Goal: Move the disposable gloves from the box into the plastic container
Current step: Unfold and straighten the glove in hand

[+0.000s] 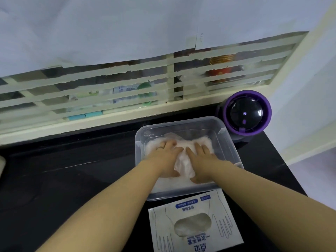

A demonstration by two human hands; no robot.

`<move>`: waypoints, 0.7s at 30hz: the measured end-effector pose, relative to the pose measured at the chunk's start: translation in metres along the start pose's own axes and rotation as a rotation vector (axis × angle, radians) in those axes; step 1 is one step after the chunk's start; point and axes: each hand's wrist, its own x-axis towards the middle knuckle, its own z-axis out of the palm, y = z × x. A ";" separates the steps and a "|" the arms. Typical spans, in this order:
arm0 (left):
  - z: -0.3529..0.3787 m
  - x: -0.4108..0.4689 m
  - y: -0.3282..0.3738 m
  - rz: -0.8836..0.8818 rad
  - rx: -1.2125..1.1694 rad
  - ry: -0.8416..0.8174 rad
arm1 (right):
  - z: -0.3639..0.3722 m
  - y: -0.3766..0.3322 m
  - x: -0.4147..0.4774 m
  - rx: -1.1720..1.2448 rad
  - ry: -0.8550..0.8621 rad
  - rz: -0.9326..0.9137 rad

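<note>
A clear plastic container (225, 135) stands on the black counter, with a crumpled pile of thin white disposable gloves (183, 163) inside it. My left hand (166, 155) and my right hand (201, 160) lie side by side on the pile, palms down, fingers straight, pressing it. A ring shows on the left hand. In front of the container lies the white glove box (196, 231) with blue print; more gloves show through its oval opening.
A round purple and black device (247, 113) with a lit display stands right behind the container. A taped window and its sill (109, 113) run along the back of the black counter (72, 170). A pale wall rises at the right.
</note>
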 end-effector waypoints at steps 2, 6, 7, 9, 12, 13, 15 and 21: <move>0.002 0.002 0.000 -0.020 0.023 -0.031 | 0.000 -0.002 0.001 -0.031 -0.002 0.003; -0.013 -0.008 0.003 -0.008 -0.008 -0.035 | -0.013 0.000 -0.017 -0.007 0.124 -0.040; -0.019 -0.016 0.004 0.017 -0.014 0.002 | -0.019 0.000 -0.027 -0.005 0.210 -0.072; -0.032 -0.038 0.006 0.084 -0.008 0.144 | -0.027 -0.001 -0.052 0.067 0.434 -0.181; -0.038 -0.074 0.009 0.151 -0.031 0.350 | -0.025 -0.006 -0.094 0.162 0.618 -0.456; -0.035 -0.088 0.009 0.162 -0.031 0.403 | -0.019 -0.009 -0.107 0.128 0.571 -0.534; -0.025 -0.109 0.009 0.258 0.000 0.523 | -0.001 -0.011 -0.123 0.007 0.443 -0.664; 0.032 -0.144 0.020 0.434 0.080 0.615 | 0.051 -0.012 -0.106 -0.332 0.136 -0.618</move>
